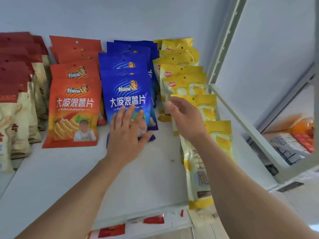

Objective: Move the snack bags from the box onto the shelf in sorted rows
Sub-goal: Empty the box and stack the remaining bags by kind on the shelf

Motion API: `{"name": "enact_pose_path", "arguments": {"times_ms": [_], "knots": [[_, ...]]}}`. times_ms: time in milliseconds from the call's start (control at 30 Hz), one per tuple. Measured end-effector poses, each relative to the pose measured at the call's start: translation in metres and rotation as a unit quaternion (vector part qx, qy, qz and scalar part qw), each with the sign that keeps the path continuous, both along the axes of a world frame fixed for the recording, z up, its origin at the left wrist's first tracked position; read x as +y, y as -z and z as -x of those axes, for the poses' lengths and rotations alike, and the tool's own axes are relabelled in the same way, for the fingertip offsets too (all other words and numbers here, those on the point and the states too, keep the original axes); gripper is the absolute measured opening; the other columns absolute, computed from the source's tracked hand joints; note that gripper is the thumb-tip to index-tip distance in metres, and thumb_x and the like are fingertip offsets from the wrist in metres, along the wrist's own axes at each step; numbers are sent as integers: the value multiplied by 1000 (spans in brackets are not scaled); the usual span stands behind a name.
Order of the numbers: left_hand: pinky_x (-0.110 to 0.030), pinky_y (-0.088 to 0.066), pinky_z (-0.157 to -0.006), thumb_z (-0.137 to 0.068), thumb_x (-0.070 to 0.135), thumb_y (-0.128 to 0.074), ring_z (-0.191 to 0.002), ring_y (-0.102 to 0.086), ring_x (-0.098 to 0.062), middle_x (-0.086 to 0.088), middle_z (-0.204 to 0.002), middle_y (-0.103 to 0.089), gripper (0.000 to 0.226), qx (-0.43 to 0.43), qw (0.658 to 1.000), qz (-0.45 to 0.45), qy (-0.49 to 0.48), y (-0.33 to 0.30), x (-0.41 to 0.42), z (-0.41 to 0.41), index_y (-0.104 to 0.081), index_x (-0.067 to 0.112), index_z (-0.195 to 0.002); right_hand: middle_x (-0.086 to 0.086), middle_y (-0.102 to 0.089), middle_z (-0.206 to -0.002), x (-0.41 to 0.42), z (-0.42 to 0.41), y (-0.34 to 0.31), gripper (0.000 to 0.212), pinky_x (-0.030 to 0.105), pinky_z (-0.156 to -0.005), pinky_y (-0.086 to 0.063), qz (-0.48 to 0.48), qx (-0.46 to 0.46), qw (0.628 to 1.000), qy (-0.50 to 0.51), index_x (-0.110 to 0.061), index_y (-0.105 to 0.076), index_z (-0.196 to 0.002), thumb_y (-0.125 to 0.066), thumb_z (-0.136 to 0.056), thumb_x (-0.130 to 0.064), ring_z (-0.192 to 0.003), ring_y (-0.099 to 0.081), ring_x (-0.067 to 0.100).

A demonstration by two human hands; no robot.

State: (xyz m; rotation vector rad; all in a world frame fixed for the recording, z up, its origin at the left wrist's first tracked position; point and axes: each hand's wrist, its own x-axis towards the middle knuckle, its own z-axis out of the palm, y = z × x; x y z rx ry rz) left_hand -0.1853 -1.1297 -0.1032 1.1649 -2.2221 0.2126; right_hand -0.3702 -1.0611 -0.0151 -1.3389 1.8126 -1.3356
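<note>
Left hand [128, 133] is pressing flat on the front blue bag [126, 99]; right hand [185, 118], fingers loosely apart, is hovering nearer the yellow bags [209, 107] running front-to-back at the shelf's [60, 169] right edge.

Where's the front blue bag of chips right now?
In the head view the front blue bag stands mid-shelf, between the orange row and the yellow row, with the left hand resting open on its lower part.
</note>
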Motion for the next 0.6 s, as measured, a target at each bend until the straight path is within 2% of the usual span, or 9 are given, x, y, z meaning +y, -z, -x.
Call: {"name": "enact_pose_path", "arguments": {"times_ms": [33,100,167,267,333,400,433,533,600], "knots": [[-56,-26,-117,-93,62,-43,-145,-29,-37,-16,-155,-40,68,40,999,-19,11,0,18,10,-49,16,-143,-14,-64,-125,16,11,3,46,7,-81,-43,10,18,999,32,-26,-58,-136,-58,-96,-48,-109,-59,-1],[-43,-14,-121,-95,65,-40,-153,-12,-23,-7,-164,-22,73,125,983,-127,36,-1,62,34,-34,22,-153,-13,-61,-131,50,33,14,48,17,-91,-45,17,46,995,90,-26,-56,-138,-57,-96,-49,-115,-57,2],[-34,-8,-124,-94,69,-39,-154,1,-9,5,-168,-6,82,201,939,-271,61,-2,103,59,-19,24,-159,-9,-56,-139,82,53,30,51,33,-104,-44,0,87,988,126,-27,-53,-140,-56,-95,-52,-127,-52,10],[-32,-7,-126,-83,74,-37,-154,-1,-8,3,-169,-6,98,237,883,-404,42,1,138,89,-12,20,-161,-1,-47,-148,122,74,53,59,42,-111,-38,-59,141,977,148,-24,-47,-144,-52,-94,-55,-136,-44,21],[-41,-13,-126,-85,78,-38,-154,-9,-14,2,-166,-18,93,246,873,-419,33,6,142,101,-24,23,-158,3,-45,-150,143,79,65,67,45,-113,-35,-107,143,972,151,-21,-41,-148,-48,-94,-61,-138,-41,25],[-45,-19,-124,-88,78,-39,-152,-17,-18,2,-160,-30,78,234,888,-395,25,9,140,107,-44,28,-148,6,-46,-150,155,80,77,73,45,-113,-32,-144,149,968,142,-19,-37,-149,-43,-94,-65,-137,-42,28],[-45,-19,-124,-89,76,-39,-152,-17,-19,0,-160,-30,74,225,893,-389,16,9,139,109,-49,29,-145,6,-47,-149,156,80,82,74,45,-113,-30,-153,153,966,138,-18,-36,-150,-40,-94,-67,-137,-43,28],[-37,-11,-123,-97,60,-45,-153,-9,-17,-6,-165,-20,61,210,900,-383,-5,9,134,111,-48,25,-146,7,-48,-150,149,78,83,79,45,-117,-25,-148,131,971,138,-17,-30,-153,-37,-93,-68,-139,-41,30],[-36,-12,-123,-98,58,-45,-153,-9,-17,-7,-165,-19,62,211,905,-368,-14,10,127,113,-46,21,-147,8,-46,-152,142,78,79,81,46,-118,-26,-144,112,973,141,-17,-26,-155,-39,-94,-68,-140,-40,31]]}}
